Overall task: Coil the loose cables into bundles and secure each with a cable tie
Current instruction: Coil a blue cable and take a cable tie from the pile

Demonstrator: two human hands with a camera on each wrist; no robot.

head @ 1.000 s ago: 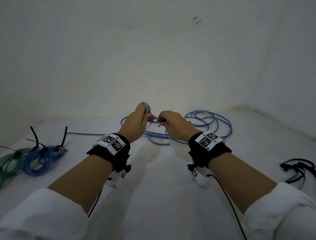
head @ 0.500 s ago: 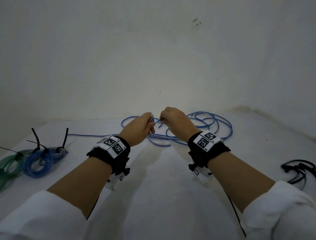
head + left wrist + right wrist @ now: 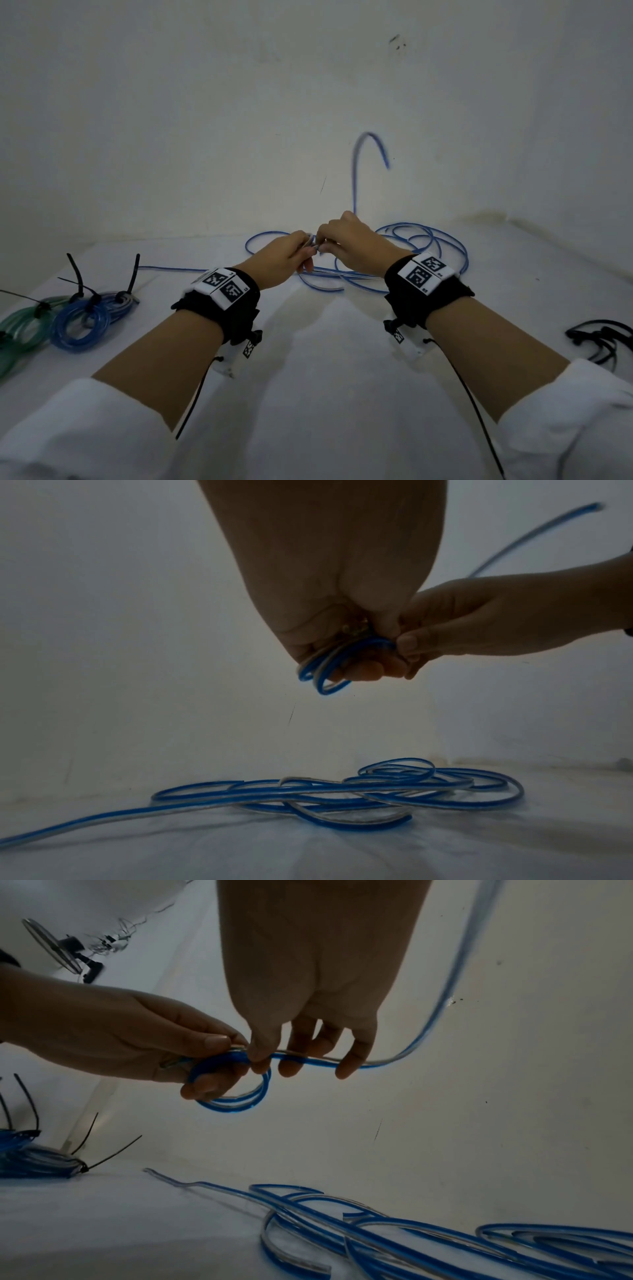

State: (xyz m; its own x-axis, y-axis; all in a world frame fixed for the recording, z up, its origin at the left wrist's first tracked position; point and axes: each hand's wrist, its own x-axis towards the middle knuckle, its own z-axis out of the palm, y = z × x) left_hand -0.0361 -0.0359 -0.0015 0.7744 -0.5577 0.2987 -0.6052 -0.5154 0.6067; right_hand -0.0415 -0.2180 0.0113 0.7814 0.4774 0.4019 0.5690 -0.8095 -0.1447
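Above the middle of the white worktop (image 3: 325, 394), the left hand (image 3: 277, 262) grips a small coil (image 3: 236, 1093) of the blue cable (image 3: 428, 246), fingers curled through its loops. The right hand (image 3: 356, 246) pinches the strand just beside that coil, touching the left hand's fingers; from it a blurred length of cable (image 3: 356, 171) arcs upward. The rest of the cable lies in loose loops toward the far edge. Near the left edge lie tied bundles (image 3: 78, 318), blue and green, with black tie tails sticking up. Spare black cable ties (image 3: 603, 342) lie by the right edge.
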